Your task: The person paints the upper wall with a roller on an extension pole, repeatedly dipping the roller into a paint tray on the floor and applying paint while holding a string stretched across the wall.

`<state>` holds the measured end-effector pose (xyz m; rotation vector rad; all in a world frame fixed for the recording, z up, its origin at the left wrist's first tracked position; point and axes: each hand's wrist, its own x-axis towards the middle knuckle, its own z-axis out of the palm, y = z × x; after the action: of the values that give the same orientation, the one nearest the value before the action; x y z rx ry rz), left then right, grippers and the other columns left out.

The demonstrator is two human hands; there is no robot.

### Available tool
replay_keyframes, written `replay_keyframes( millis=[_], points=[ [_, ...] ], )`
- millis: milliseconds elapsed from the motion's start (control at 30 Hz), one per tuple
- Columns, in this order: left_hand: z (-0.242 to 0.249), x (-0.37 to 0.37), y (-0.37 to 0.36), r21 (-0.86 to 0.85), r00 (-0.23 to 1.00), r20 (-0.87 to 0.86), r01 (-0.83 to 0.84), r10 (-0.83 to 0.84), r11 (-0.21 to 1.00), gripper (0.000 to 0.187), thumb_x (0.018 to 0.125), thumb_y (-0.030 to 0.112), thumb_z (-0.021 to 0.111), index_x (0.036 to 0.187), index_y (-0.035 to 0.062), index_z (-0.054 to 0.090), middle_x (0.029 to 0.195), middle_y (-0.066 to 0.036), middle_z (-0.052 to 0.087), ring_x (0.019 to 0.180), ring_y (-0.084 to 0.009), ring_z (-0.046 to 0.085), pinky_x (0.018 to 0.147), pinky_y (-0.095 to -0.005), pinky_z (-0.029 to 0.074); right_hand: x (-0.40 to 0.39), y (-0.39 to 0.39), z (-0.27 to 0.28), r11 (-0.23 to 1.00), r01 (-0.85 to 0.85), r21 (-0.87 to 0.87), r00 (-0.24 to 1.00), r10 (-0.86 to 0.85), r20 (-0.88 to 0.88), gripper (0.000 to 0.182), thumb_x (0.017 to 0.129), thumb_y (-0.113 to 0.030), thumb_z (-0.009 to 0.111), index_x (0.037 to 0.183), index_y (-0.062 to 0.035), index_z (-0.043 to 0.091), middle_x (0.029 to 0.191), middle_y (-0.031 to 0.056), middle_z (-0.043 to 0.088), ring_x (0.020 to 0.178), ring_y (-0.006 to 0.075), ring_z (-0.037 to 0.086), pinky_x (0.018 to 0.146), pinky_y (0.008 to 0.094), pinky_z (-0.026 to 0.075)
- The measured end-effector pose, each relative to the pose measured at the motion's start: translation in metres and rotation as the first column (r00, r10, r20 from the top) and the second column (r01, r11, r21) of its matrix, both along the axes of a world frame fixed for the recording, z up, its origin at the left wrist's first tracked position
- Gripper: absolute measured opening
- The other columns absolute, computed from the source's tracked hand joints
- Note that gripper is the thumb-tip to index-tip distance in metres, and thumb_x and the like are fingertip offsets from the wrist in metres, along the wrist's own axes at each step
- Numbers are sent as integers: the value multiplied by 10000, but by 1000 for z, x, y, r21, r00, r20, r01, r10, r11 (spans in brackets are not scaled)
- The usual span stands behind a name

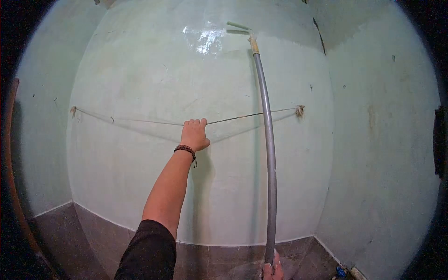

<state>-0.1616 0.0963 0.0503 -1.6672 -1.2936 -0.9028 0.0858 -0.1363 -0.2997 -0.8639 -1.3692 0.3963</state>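
My left hand (194, 133) reaches forward with its fingers closed over a thin cord (235, 119). The cord runs across the pale green wall and dips where the hand holds it. A braided bracelet (185, 148) circles that wrist. At the bottom edge, my right hand (274, 267) is wrapped round the lower end of a long grey pole (268, 154); part of the hand is out of view. Yellowish wrapping (254, 45) covers the pole's top joint. Above it is what looks like a paint roller (238, 31), close to the wall.
A shiny patch (204, 39) glints on the upper wall. The cord ends at fixings on the left (73, 110) and right (299, 110). Brown tiles (224, 256) line the bottom. A reddish-brown edge (11, 154) stands left; small blue items (342, 271) lie lower right.
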Motion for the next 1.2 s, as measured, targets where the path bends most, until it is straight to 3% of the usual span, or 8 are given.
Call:
replay_keyframes(
  millis=[67, 200, 267, 333, 467, 533, 767, 1200],
  points=[
    [-3, -1, 5, 99, 999, -3, 41, -41, 994, 505, 603, 186, 609, 1065, 41, 467, 972, -128, 543, 954, -274, 506, 827, -386, 391, 2, 6, -13, 931, 296, 213, 916, -340, 212, 470, 925, -193, 437, 1331, 18, 328, 691, 77, 522, 521, 181, 439, 468, 308, 377],
    [-3, -2, -3, 128, 998, -38, 59, -55, 990, 489, 604, 189, 605, 1050, 35, 474, 952, -127, 548, 937, -276, 510, 833, -381, 388, -2, 3, -17, 927, 306, 217, 931, -339, 134, 443, 928, -212, 427, 1296, 30, 378, 684, 81, 523, 518, 182, 430, 467, 324, 370],
    [-3, -3, -5, 65, 998, -21, 54, -53, 996, 456, 597, 177, 604, 1015, 42, 481, 915, -120, 552, 922, -278, 516, 831, -378, 384, 6, 9, -28, 928, 338, 160, 872, -372, 317, 383, 922, -216, 439, 1194, 51, 468, 667, 96, 535, 535, 209, 444, 494, 346, 385],
    [-2, -5, -3, 92, 998, -22, 66, -64, 994, 442, 594, 171, 605, 1000, 48, 481, 899, -116, 551, 915, -277, 518, 825, -378, 385, -14, -21, 39, 887, 391, -247, 919, -360, 163, 309, 924, -226, 444, 1069, 29, 545, 627, 95, 536, 559, 240, 464, 491, 351, 381],
    [-5, -5, 3, 118, 993, -14, 119, -118, 986, 419, 586, 156, 610, 973, 61, 482, 896, -114, 550, 920, -272, 521, 813, -381, 389, -1, 45, 96, 710, 550, 440, 744, -656, 127, 427, 904, -218, 471, 1274, -21, 391, 852, 254, 606, 646, 426, 590, 600, 481, 468],
    [-5, -5, -2, 97, 993, -17, 120, -119, 988, 419, 589, 158, 613, 976, 62, 481, 908, -116, 551, 926, -273, 520, 818, -380, 389, -7, 44, 155, 826, 518, 222, 801, -560, 212, 534, 909, -236, 449, 1381, -97, 244, 916, 255, 608, 743, 455, 585, 647, 509, 469],
    [-4, -3, -15, 43, 998, 0, 67, -67, 997, 415, 618, 168, 625, 991, 66, 472, 931, -118, 551, 945, -271, 518, 833, -379, 390, -1, 110, 277, 823, 530, 204, 790, -567, 233, 536, 926, -287, 400, 1397, -177, 168, 790, 323, 577, 748, 490, 566, 671, 532, 454],
    [-1, 3, -33, 17, 999, -32, -38, 39, 999, 403, 680, 197, 623, 1036, 66, 488, 998, -99, 556, 1009, -229, 503, 885, -350, 365, -39, 76, -50, 839, 545, -11, 799, -514, 312, 619, 885, -196, 483, 1391, -119, 135, 787, 313, 584, 754, 504, 563, 667, 545, 448]
  ],
)
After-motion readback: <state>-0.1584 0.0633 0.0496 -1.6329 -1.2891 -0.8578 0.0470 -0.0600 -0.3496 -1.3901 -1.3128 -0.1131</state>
